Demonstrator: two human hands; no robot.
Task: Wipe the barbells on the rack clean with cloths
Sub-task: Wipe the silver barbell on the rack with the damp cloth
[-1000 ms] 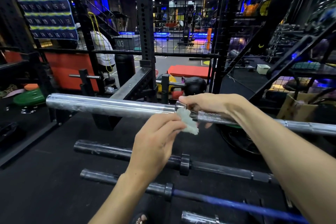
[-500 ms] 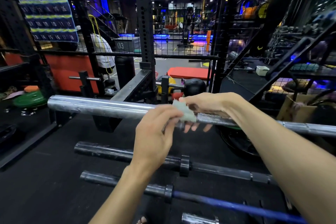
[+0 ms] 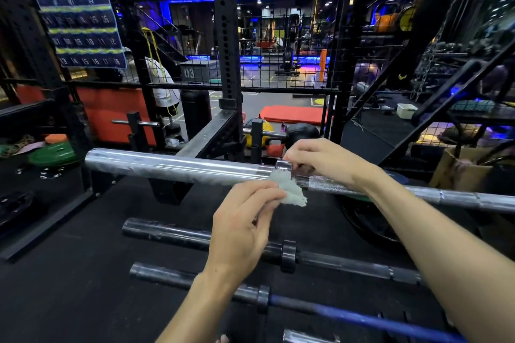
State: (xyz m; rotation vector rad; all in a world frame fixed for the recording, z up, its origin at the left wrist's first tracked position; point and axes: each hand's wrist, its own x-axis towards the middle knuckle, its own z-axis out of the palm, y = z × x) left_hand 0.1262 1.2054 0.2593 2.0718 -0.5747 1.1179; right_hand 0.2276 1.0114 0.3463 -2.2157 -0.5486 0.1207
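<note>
A long silver barbell [image 3: 178, 166] lies across the rack at mid-height, its thick sleeve pointing left. My right hand [image 3: 326, 160] holds the bar at its collar, fingers curled over the top. My left hand [image 3: 242, 227] pinches a small white cloth [image 3: 289, 192] and presses it against the underside of the bar just beside the collar. Below, a black barbell [image 3: 172, 234] and a second bar with a blue shaft [image 3: 348, 315] lie on lower levels of the rack.
A black upright post [image 3: 227, 44] of the rack stands right behind the silver bar. Wire mesh fencing [image 3: 292, 44] closes off the gym floor beyond. A green weight plate [image 3: 53, 153] lies at left, a cardboard box [image 3: 457, 170] at right.
My left hand has brought the cloth from the top of the bar down to its underside near the collar. My right hand stays at the collar.
</note>
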